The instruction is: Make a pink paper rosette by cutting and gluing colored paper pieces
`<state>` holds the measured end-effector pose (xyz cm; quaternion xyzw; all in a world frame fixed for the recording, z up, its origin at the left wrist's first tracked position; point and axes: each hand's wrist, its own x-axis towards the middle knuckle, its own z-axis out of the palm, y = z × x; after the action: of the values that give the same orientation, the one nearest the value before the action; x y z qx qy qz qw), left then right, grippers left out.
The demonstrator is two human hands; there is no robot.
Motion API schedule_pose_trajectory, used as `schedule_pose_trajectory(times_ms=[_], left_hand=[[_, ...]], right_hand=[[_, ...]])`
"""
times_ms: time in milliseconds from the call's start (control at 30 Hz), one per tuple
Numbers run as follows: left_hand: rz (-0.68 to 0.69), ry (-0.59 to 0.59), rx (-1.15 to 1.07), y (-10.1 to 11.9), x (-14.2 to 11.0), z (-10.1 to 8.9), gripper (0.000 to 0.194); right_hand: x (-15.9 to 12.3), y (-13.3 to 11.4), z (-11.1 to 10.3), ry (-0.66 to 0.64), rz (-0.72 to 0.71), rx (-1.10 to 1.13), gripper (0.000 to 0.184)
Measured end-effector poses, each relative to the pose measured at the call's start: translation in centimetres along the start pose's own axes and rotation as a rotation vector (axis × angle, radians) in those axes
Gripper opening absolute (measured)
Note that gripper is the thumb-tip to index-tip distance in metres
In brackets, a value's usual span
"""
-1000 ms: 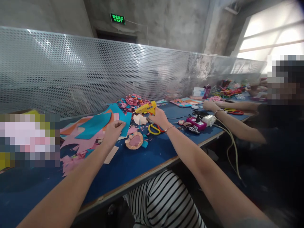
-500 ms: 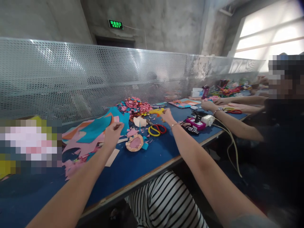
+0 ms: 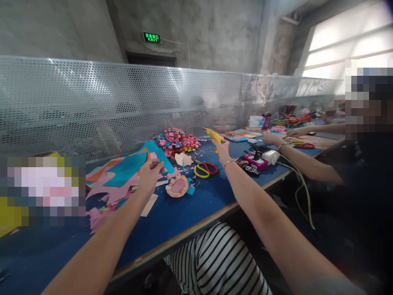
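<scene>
The scissors [image 3: 205, 170] with one yellow and one red handle lie on the blue worktop [image 3: 190, 213], and from them I give the places. Beyond the scissors and a little to the right of them, the yellow glue gun [image 3: 214, 135] is held up by the right hand [image 3: 223, 149]. The grip of this hand is clenched around the rear part of the glue gun. Its body is bright yellow, with a bit of orange low by the fingers, and its thin tip points away and to the left.

To the left of the scissors and nearer to the person lies the round paper piece [image 3: 177, 187]. It has a beige, folded, uneven rim around a pink middle, and a blue scrap [image 3: 190, 190] shows at its right edge. The left hand [image 3: 151, 170] is farther left of the scissors, in front of the coloured sheets [image 3: 125, 168]; its fingertips come close together, but I cannot tell if the grip is released or pinches something small. Beyond the scissors, to the left, is a heap of small pink and blue pieces [image 3: 175, 139].

The fingers cover much of the glue gun's handle, and its trigger is hard to make out. The scissors' blades are partly hard to see among scraps. Right of the scissors, the lower arm hides part of the small things beside the purple box [image 3: 254, 161]. The co-worker at far right is pixelated and cut off.
</scene>
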<state>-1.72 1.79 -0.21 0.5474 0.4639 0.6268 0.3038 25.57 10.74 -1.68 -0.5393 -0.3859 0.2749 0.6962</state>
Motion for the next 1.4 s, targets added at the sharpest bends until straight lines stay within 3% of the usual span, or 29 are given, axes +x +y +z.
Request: schedule_pose_trajectory(times_ms=[200,333,433,533,600,667,767,867,1400], left_hand=[[-0.052,0.018,0.012,0.2,-0.1,0.0,0.029],[-0.046,0.072,-0.028,0.6,-0.1,0.1,0.026],[-0.111,0.055,-0.098,1.0,-0.3,0.4,0.029],[-0.201,-0.025,-0.168,1.3,-0.6,0.8,0.034],[-0.248,-0.044,-0.198,1.4,-0.9,1.0,0.037],[-0.272,-0.057,-0.211,1.4,-1.1,1.1,0.038],[-0.285,-0.108,-0.232,1.5,-1.3,1.1,0.035],[-0.297,-0.120,-0.272,1.5,-1.4,1.1,0.033],[-0.232,-0.100,-0.185,1.1,-1.8,1.3,0.027]], right_hand=[[-1.1,0.6,-0.1,-0.137,-0.085,-0.510,0.037],[-2.6,0.8,-0.7,-0.226,-0.207,-0.701,0.035],[-4.1,-0.5,-0.2,-0.297,-0.327,-0.782,0.030],[-6.2,-2.5,1.3,-0.681,-0.608,-0.609,0.038],[-7.9,-3.5,2.6,-0.924,-0.720,-0.437,0.041],[-9.5,-4.0,3.6,-1.023,-0.842,-0.350,0.028],[-11.0,-3.7,4.5,-1.001,-0.916,-0.299,0.011],[-11.3,-3.0,4.7,-0.939,-0.865,-0.237,0.006],[-12.0,-3.2,4.9,-0.970,-0.602,-0.153,0.014]])
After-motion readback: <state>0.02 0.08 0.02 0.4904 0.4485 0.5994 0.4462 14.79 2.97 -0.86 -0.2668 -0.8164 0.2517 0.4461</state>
